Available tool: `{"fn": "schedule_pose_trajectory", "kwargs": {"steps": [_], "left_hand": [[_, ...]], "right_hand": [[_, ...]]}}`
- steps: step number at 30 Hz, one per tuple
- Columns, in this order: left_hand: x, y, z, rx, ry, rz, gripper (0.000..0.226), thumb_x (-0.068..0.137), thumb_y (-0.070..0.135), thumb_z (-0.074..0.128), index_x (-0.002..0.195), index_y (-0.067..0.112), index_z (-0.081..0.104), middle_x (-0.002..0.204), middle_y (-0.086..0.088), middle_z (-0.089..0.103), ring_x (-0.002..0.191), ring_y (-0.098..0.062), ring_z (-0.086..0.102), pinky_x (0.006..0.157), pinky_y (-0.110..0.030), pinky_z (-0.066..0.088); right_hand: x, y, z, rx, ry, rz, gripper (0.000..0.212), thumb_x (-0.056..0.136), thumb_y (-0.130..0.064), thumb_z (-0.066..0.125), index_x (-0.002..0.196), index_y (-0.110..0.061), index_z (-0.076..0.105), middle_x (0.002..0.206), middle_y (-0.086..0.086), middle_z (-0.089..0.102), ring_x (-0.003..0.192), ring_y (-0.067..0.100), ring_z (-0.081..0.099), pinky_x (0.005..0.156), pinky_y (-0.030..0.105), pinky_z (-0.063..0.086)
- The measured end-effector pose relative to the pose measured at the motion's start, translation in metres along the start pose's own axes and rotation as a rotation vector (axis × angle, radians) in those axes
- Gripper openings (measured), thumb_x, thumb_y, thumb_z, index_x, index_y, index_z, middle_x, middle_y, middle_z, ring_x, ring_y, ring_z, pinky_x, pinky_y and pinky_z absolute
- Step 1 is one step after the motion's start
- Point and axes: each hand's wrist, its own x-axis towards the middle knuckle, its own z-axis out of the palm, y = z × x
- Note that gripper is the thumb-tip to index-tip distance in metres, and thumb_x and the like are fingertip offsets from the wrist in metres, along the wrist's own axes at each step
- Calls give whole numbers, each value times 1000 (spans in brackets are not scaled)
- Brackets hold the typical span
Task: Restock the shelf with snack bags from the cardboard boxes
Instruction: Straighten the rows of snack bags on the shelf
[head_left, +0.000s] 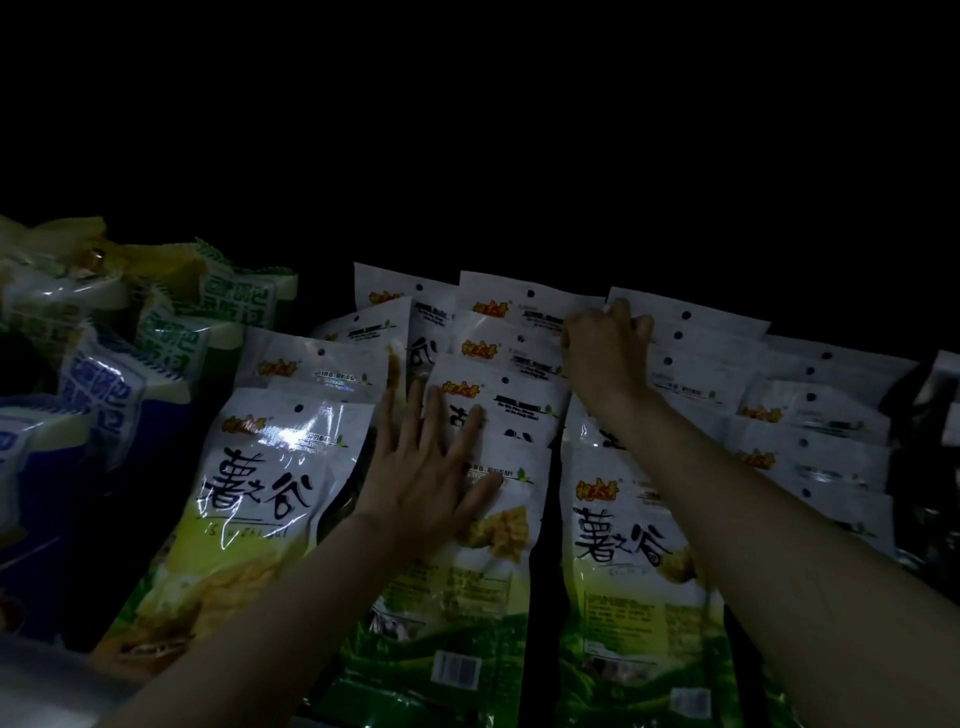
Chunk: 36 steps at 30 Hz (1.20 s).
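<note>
Several white and green snack bags lie in overlapping rows on a dark shelf. My left hand (426, 467) lies flat with spread fingers on the front bag of the middle row (467, 571). My right hand (605, 345) reaches further back, its fingers curled on the top edge of a bag in the right row (691, 322). Another front bag (623, 545) lies below my right forearm, and one more (249, 493) lies left of my left hand. No cardboard box is in view.
A heap of blue, white and yellow-green snack packs (119, 364) fills the left side of the shelf. Dark packs (935, 415) sit at the far right. The space behind the rows is black and unlit.
</note>
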Motion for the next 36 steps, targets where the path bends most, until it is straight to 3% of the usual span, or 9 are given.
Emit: {"fn": "schedule_pose_trajectory", "kwargs": {"steps": [3,6,11,13,17,21,26,30,36], "left_hand": [[0,-2,0,4,10,8,83,86,68,-11,146,23,23,148,-28,22,139,-42,19,110,-51,-11],[-1,-7,-4,-18,41,55,76,95,60,3,137,14,46,139,-26,43,130,-43,38,107,-51,10],[-13,-17,-3,-61,64,155,66,97,56,8,142,15,35,145,-20,38,136,-37,34,107,-48,13],[-22,-15,-2,-66,59,221,64,98,55,10,145,17,28,148,-19,33,140,-31,23,106,-46,15],[-46,0,2,-82,73,232,61,97,56,13,150,26,18,154,-18,21,141,-34,11,106,-50,12],[-54,10,5,-51,64,192,63,95,60,12,150,29,14,155,-18,18,139,-41,11,106,-56,6],[-47,12,3,-75,73,202,64,95,59,12,151,27,12,155,-18,14,140,-42,9,104,-58,9],[-53,6,-2,-142,96,235,63,96,55,13,151,24,12,157,-18,8,143,-41,5,107,-57,10],[-49,2,4,-158,40,294,65,95,57,13,151,24,7,158,-16,0,145,-32,-3,109,-54,5]], "right_hand": [[-4,0,0,12,10,-39,27,91,-2,46,112,-6,62,123,15,49,123,29,34,91,37,21],[-14,2,-7,177,153,-98,36,93,-2,45,126,-9,56,129,15,47,124,30,37,94,36,20],[-29,7,-7,192,-330,-223,39,99,-23,41,137,-13,40,134,13,47,130,28,31,105,34,21],[-27,5,-4,166,-391,-214,37,98,-23,43,133,-10,43,129,14,48,128,28,33,106,32,18],[-24,-2,-10,390,-298,-223,22,94,-16,50,113,-5,54,110,15,59,103,29,54,85,32,40],[-28,-5,-17,381,-198,-369,13,96,-16,48,104,-6,52,102,11,61,91,26,56,69,33,43],[-22,-18,-27,340,-92,-469,14,98,-18,44,104,-8,52,93,7,57,82,23,52,63,33,37],[-17,-21,-44,568,-174,-486,9,98,-15,46,102,-9,52,63,-6,38,54,4,35,50,14,25],[-21,3,-21,584,-227,-343,7,99,-15,46,94,-11,49,66,-9,36,57,4,32,51,20,22]]}}
